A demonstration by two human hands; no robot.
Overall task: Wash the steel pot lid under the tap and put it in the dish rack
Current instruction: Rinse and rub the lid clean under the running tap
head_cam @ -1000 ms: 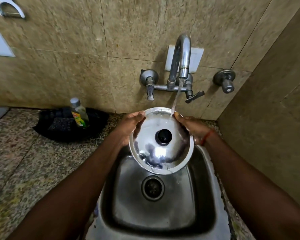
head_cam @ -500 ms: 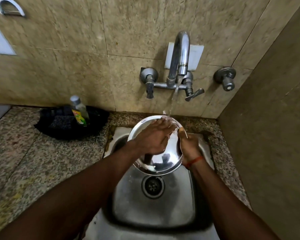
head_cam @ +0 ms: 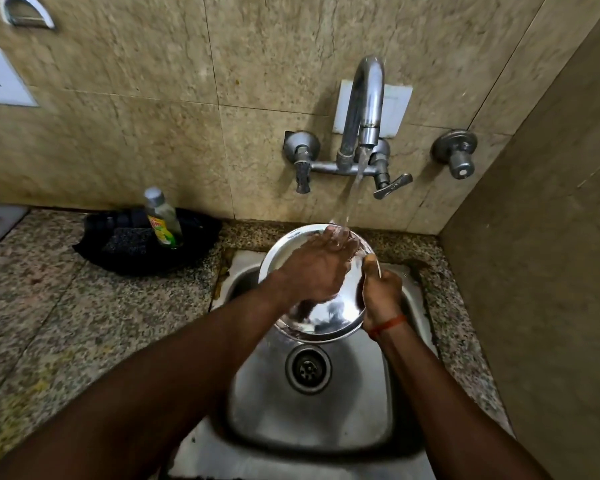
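Note:
The round steel pot lid (head_cam: 329,317) is held tilted over the steel sink (head_cam: 312,417), its far edge under the water stream from the wall tap (head_cam: 366,105). My right hand (head_cam: 381,292) grips the lid's right rim, thumb on the upper face. My left hand (head_cam: 312,268) lies flat across the lid's face with straight fingers reaching into the falling water. The lid's black knob is hidden under my left hand. No dish rack is in view.
A black tray (head_cam: 194,247) on the granite counter (head_cam: 49,313) left of the sink holds a dish-soap bottle (head_cam: 161,218) and a dark scrub pad (head_cam: 127,239). Tap valves (head_cam: 392,187) stick out from the tiled wall. A wall closes in on the right.
One second ago both hands held the lid by its rims with the knob showing. Since then my left hand has moved onto the lid's face and rubs it under the stream.

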